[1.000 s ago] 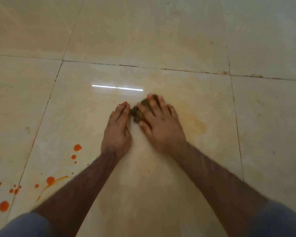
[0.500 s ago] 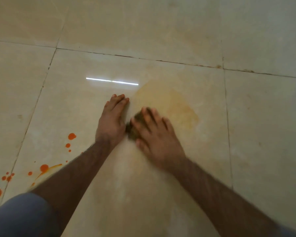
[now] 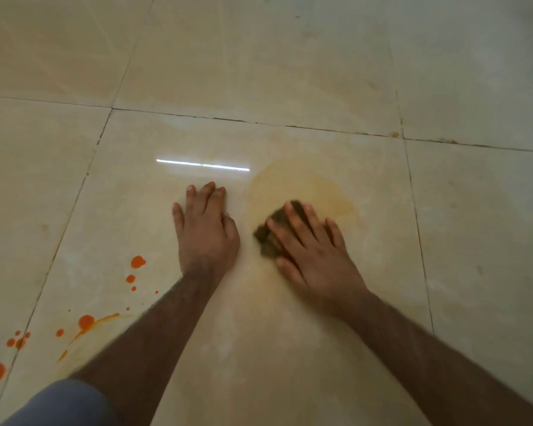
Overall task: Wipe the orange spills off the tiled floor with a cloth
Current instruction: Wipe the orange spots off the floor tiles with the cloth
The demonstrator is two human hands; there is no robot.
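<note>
Covering the whole view, a glossy beige tiled floor point(image 3: 290, 72) with dark grout lines, one large tile taking the middle. Yellowish smear point(image 3: 305, 186), thin and wide, on that tile just beyond the right hand; judged a wiped residue not yet lifted. Left hand point(image 3: 205, 233), empty, palm flat on the tile with fingers extended and close together, apparently propping the person's weight. Right hand point(image 3: 311, 250), fingers spread and pressed down flat on a dark wadded cloth point(image 3: 270, 238), which shows at the thumb side and between the fingers; blurred, so likely mid-stroke. Orange drops point(image 3: 86, 321), fresh and unwiped, scattered at lower left across a grout line, well apart from the cloth. Bare clean-looking tile lies right and ahead, giving open room for strokes.
</note>
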